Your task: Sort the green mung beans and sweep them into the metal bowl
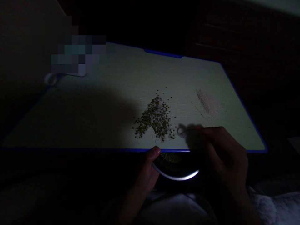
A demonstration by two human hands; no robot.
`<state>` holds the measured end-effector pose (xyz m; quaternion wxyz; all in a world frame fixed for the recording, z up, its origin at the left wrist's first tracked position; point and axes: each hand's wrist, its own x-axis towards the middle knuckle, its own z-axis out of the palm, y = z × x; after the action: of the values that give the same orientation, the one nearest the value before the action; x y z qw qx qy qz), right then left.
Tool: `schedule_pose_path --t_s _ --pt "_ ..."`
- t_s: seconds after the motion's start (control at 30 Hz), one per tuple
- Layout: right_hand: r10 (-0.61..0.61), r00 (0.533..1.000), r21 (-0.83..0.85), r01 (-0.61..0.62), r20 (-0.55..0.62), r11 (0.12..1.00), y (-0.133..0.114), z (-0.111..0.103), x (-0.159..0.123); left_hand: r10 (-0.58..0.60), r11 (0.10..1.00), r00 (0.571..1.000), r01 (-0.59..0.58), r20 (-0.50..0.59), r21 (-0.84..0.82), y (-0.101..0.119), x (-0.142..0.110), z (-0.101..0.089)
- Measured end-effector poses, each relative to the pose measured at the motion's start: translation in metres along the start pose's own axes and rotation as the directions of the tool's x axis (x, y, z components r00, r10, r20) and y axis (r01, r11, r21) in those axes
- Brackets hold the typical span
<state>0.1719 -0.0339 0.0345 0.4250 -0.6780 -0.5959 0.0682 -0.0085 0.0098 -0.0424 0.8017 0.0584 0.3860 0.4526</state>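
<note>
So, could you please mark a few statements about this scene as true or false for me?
1. The left hand holds a round metal-rimmed dish below the board's near edge: true.
2. The dark grains lie in one heap on the pale, blue-edged board: true.
3. The pink powder sits in a closed jar: false; it lies loose on the board.
4. The right hand lies flat and empty on the board: false; it is curled around a small pale utensil.
</note>
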Motion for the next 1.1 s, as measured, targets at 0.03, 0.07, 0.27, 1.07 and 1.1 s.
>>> schedule_pose_path --t_s 0.03,0.07,0.27,1.07,1.1 --pt "0.028 0.999 -0.022 -0.029 -0.024 0.999 0.004 -0.003 0.001 0.020 1.000 1.000 -0.020 -0.011 -0.007 0.000 0.000 0.000" --pt "0.042 0.998 -0.038 -0.044 -0.044 0.998 0.008 -0.006 0.003 0.030 0.999 0.999 -0.030 -0.016 -0.012 0.000 0.000 0.000" --pt "-0.054 0.998 -0.056 0.053 -0.032 0.997 0.015 -0.013 0.014 0.023 1.000 0.999 -0.023 -0.028 -0.007 -0.001 -0.001 -0.001" --pt "-0.248 0.954 0.151 0.224 0.168 0.963 -0.001 -0.001 0.023 -0.033 0.999 0.999 0.034 -0.020 0.016 -0.001 0.000 -0.003" --pt "-0.255 0.951 0.164 0.228 0.172 0.960 -0.001 0.000 0.023 -0.036 0.999 0.999 0.037 -0.013 0.018 -0.001 0.000 -0.004"
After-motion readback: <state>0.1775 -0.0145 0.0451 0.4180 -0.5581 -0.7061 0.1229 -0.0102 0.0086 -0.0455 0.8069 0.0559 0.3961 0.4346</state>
